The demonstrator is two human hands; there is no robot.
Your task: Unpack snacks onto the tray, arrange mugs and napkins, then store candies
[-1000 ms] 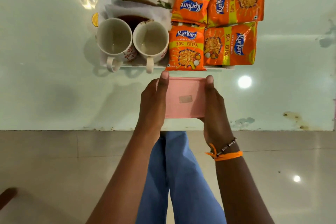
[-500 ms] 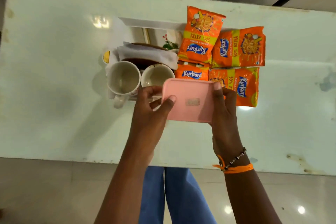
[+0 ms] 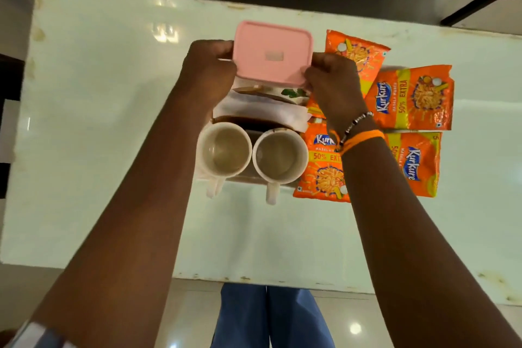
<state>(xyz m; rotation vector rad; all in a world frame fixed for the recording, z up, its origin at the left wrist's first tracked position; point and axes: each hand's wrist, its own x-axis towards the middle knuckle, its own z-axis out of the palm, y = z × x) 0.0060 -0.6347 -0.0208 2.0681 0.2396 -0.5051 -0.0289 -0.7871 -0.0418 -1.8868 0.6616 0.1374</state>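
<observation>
Hands are gripping the pink lidded box (image 3: 272, 54): left hand (image 3: 210, 65) and right hand (image 3: 333, 76) are clamping its sides above the tray's (image 3: 293, 93) far edge. Mugs (image 3: 224, 151) and Kurkure packets (image 3: 412, 97) are sitting nearer. Storing candies seems underway; next, lowering it flat.

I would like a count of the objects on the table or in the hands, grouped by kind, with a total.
Orange snack packets: 4
White mugs: 2
Pink lidded box, held by the left hand and right hand: 1
Tray: 1
Napkins: a folded pile, number unclear
Total: 8, plus napkins
</observation>
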